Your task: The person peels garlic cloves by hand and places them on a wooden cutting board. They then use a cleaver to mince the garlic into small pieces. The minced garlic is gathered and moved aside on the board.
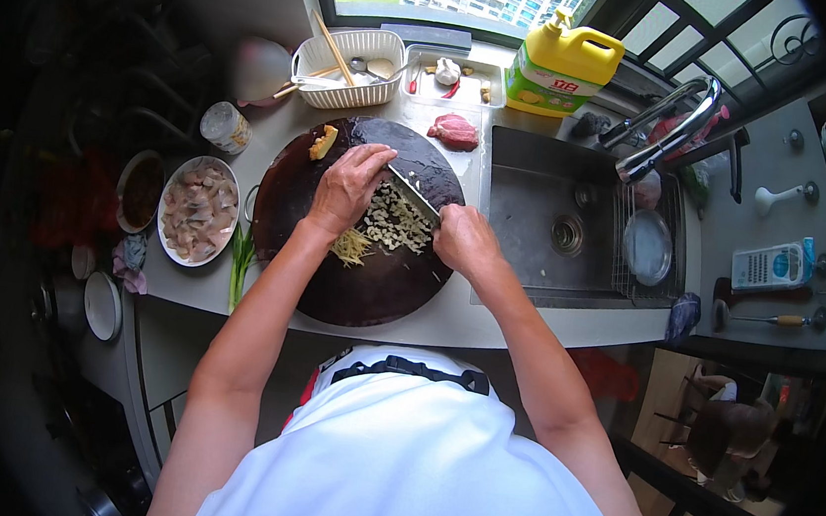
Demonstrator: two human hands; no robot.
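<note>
On a round dark cutting board (350, 293), my right hand (465, 239) grips the handle of a kitchen knife (413, 194), its blade slanting up to the left. The fingers of my left hand (351, 186) touch the blade near its far end; whether they pinch it is hidden. Chopped pale pieces, perhaps garlic (394, 222), lie under and in front of the blade. Beside them, below my left hand, is a small heap of thin yellow shreds, perhaps ginger (351, 247). A yellowish root piece (323, 143) rests at the board's upper left.
Left of the board stand an oval plate of sliced raw meat or fish (199, 212), green onions (241, 264) and a lidded tub (226, 127). Behind are a white basket (346, 95), a clear tray with garlic (447, 72), red meat (455, 132) and a yellow jug (564, 64). A sink (531, 195) lies right.
</note>
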